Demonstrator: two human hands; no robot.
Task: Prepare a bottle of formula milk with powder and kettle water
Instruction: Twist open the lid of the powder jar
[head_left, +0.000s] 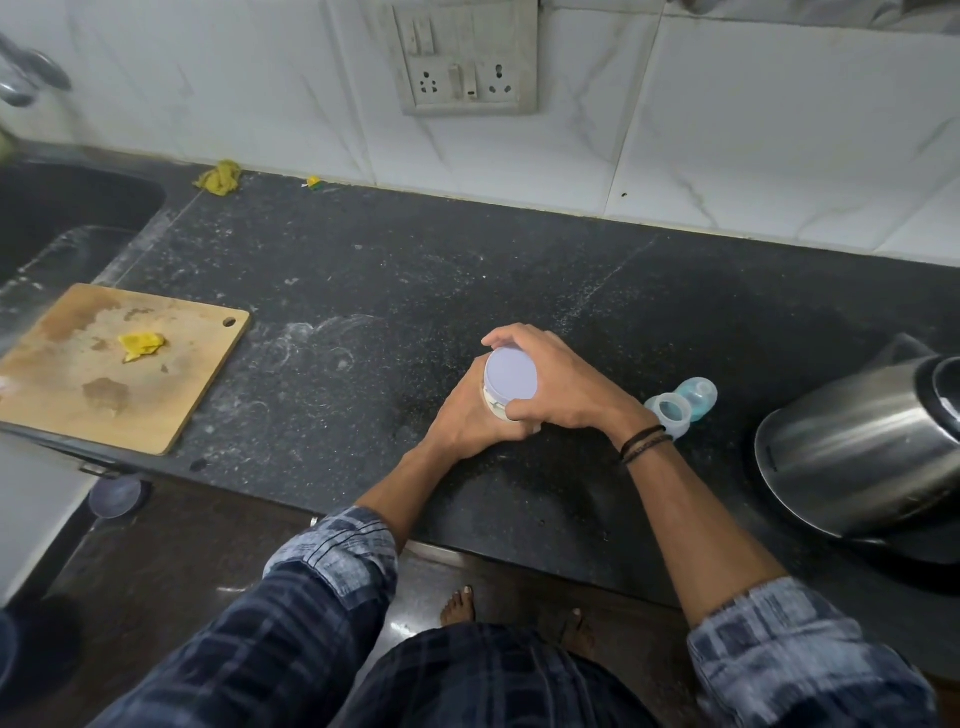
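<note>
A formula powder tin with a pale lilac lid (511, 375) stands on the black counter (363, 322), near its middle. My left hand (467, 415) grips the tin's body from the left. My right hand (556, 384) curls over the lid's rim from the right. Just right of my right wrist lies a baby bottle (693, 399) with a blue tint, on its side, with its clear cap (670, 410) at its near end. A steel kettle (852, 457) stands at the right edge, its lid end cut off by the frame.
A wooden cutting board (67, 395) with a yellow scrap on it lies at the left, beside a dark sink (62, 208). A yellow cloth (221, 178) sits by the tiled wall. A switch and socket panel (467, 57) is on the wall.
</note>
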